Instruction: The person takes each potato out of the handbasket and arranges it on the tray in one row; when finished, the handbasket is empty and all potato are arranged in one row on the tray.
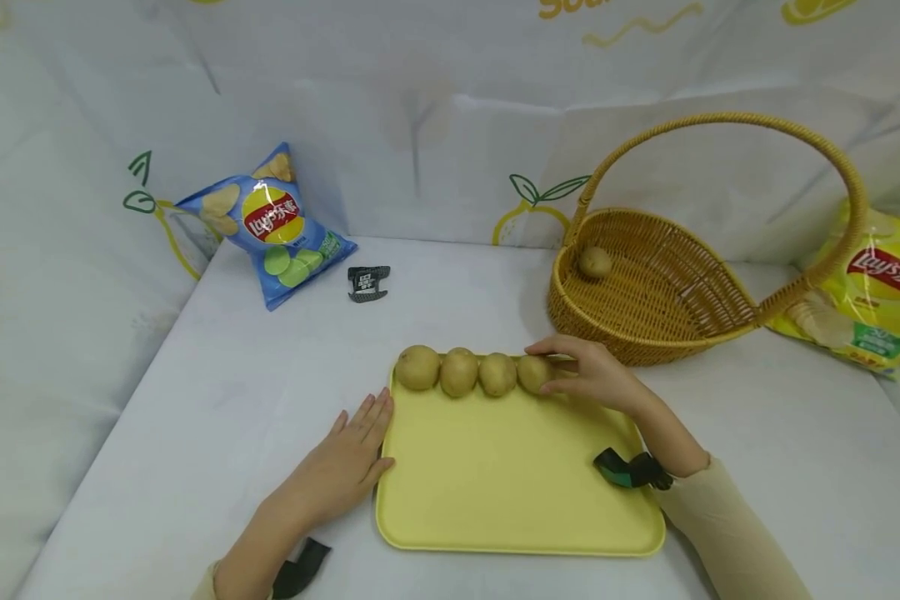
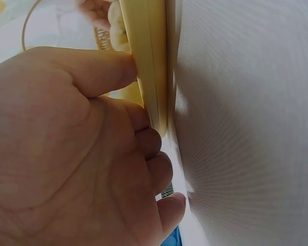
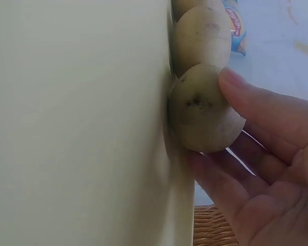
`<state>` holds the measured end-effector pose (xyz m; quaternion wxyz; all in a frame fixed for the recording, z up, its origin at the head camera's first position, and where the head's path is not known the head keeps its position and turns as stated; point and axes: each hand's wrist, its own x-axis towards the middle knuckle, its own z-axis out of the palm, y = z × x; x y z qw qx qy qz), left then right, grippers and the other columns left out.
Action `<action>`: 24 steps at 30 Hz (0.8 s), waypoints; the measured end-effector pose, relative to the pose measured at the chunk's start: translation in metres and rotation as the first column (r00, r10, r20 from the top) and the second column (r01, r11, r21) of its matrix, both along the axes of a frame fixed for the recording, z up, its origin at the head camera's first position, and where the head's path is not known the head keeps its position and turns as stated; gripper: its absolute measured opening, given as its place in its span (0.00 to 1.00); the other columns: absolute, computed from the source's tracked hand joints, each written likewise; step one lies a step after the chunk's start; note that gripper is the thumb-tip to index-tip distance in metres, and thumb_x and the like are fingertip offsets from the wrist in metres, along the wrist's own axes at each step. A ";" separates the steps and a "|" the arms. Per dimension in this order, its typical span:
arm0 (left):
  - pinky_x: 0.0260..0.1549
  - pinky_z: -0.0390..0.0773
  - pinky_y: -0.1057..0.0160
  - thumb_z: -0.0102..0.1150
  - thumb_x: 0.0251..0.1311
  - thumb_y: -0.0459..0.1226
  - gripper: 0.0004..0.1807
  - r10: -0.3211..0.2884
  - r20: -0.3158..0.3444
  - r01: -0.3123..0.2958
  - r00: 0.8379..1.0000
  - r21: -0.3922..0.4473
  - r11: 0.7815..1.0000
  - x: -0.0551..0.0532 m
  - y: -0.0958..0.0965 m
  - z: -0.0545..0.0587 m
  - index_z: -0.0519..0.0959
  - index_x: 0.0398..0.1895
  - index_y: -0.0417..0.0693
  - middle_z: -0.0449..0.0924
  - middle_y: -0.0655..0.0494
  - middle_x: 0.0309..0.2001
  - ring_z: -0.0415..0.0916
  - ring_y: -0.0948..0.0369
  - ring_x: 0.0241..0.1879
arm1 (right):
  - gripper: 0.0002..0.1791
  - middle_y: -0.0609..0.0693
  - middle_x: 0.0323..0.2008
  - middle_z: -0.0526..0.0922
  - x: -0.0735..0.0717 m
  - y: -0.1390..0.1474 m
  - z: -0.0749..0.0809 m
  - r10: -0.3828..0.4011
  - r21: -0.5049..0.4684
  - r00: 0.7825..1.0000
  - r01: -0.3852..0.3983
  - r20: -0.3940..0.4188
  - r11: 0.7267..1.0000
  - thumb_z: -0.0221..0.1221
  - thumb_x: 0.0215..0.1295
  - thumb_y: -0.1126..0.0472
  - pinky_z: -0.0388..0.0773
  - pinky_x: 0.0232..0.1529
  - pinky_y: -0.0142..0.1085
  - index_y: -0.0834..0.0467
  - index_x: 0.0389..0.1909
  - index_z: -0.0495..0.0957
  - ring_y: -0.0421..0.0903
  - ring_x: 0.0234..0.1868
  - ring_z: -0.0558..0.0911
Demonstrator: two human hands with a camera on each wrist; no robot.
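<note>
Several potatoes stand in a row along the far edge of a yellow tray (image 1: 521, 475), starting from its far left corner. At the right end of that row, my right hand (image 1: 588, 375) holds a potato (image 1: 534, 375) between thumb and fingers. Dark spots mark this potato (image 3: 205, 110) in the right wrist view, and it sits against its neighbour (image 3: 203, 41). My left hand (image 1: 345, 467) lies at the tray's left edge, fingers straight, with fingertips and thumb touching the rim (image 2: 143, 56). One more potato (image 1: 595, 262) lies inside the wicker basket (image 1: 645, 333).
The basket's tall handle (image 1: 727, 121) arches up behind the tray's right side. A yellow chip bag (image 1: 870, 292) leans at the far right. A blue chip bag (image 1: 273, 225) rests against the back cloth at left, near a small black piece (image 1: 367, 283).
</note>
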<state>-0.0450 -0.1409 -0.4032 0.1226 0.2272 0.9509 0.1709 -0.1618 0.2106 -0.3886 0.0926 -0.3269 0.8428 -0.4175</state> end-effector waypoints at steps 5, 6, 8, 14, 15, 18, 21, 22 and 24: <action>0.66 0.46 0.43 0.45 0.70 0.44 0.36 0.000 -0.001 0.000 1.000 -0.001 1.000 -0.001 0.000 0.000 0.46 0.72 0.34 0.42 0.44 0.74 0.38 0.50 0.72 | 0.27 0.60 0.52 0.78 0.000 -0.001 0.001 -0.002 0.013 1.000 0.002 0.008 1.000 0.69 0.49 0.69 0.74 0.54 0.45 0.68 0.53 0.75 0.58 0.56 0.74; 0.66 0.46 0.43 0.45 0.70 0.45 0.36 0.001 0.000 -0.001 1.000 -0.004 1.000 -0.001 0.000 -0.001 0.46 0.72 0.34 0.42 0.44 0.74 0.38 0.50 0.72 | 0.27 0.60 0.52 0.78 0.000 -0.001 0.001 -0.006 0.015 1.000 0.006 0.012 1.000 0.69 0.49 0.69 0.74 0.54 0.45 0.68 0.53 0.75 0.58 0.56 0.74; 0.66 0.46 0.43 0.45 0.70 0.45 0.37 -0.001 -0.001 0.001 1.000 -0.003 1.000 -0.001 0.000 -0.002 0.46 0.72 0.34 0.42 0.44 0.74 0.38 0.50 0.72 | 0.27 0.60 0.52 0.78 0.000 -0.001 0.001 -0.013 0.021 1.000 0.012 0.022 1.000 0.69 0.50 0.68 0.73 0.54 0.45 0.68 0.53 0.75 0.58 0.56 0.74; 0.66 0.47 0.42 0.46 0.70 0.44 0.37 -0.004 -0.003 0.004 1.000 0.007 1.000 -0.001 0.000 -0.001 0.46 0.72 0.34 0.42 0.44 0.74 0.38 0.50 0.72 | 0.28 0.60 0.51 0.78 0.000 -0.001 0.003 -0.023 0.026 1.000 0.023 0.016 0.999 0.70 0.49 0.69 0.74 0.54 0.45 0.69 0.53 0.75 0.58 0.55 0.75; 0.66 0.47 0.43 0.46 0.70 0.44 0.37 -0.003 -0.001 0.003 1.000 0.004 1.000 -0.001 0.000 -0.002 0.46 0.72 0.34 0.42 0.44 0.74 0.38 0.50 0.72 | 0.28 0.60 0.51 0.78 0.000 0.000 0.003 -0.025 0.024 1.000 0.024 0.013 0.999 0.70 0.49 0.69 0.74 0.54 0.45 0.69 0.53 0.75 0.58 0.55 0.75; 0.66 0.46 0.43 0.45 0.70 0.45 0.37 -0.002 0.003 0.002 1.000 -0.002 1.000 -0.001 0.000 -0.002 0.45 0.73 0.34 0.41 0.44 0.74 0.38 0.50 0.72 | 0.27 0.61 0.51 0.78 0.000 0.000 0.004 -0.028 0.019 1.000 0.028 0.013 0.999 0.69 0.49 0.70 0.74 0.54 0.45 0.69 0.53 0.75 0.58 0.54 0.76; 0.66 0.47 0.43 0.45 0.70 0.44 0.37 -0.004 0.001 0.004 1.000 0.002 1.000 -0.001 0.000 -0.001 0.46 0.72 0.34 0.41 0.44 0.73 0.38 0.50 0.72 | 0.27 0.61 0.51 0.78 -0.001 0.000 0.003 -0.037 0.018 0.999 0.036 0.020 0.999 0.69 0.49 0.70 0.74 0.53 0.46 0.69 0.52 0.75 0.59 0.54 0.76; 0.66 0.47 0.43 0.45 0.70 0.44 0.37 -0.004 0.000 0.004 1.000 0.002 1.000 -0.001 0.000 -0.001 0.46 0.72 0.34 0.41 0.44 0.73 0.38 0.50 0.72 | 0.27 0.61 0.50 0.78 -0.001 0.000 0.003 -0.041 0.019 0.999 0.041 0.022 0.999 0.69 0.49 0.70 0.75 0.53 0.46 0.69 0.52 0.75 0.59 0.54 0.76; 0.66 0.47 0.43 0.46 0.70 0.44 0.36 -0.004 0.000 0.004 1.000 0.003 1.000 -0.001 0.000 -0.001 0.46 0.72 0.34 0.42 0.44 0.73 0.39 0.49 0.72 | 0.26 0.61 0.50 0.78 -0.001 0.000 0.003 -0.049 0.022 0.999 0.049 0.022 0.999 0.69 0.49 0.69 0.75 0.53 0.46 0.69 0.52 0.75 0.58 0.53 0.76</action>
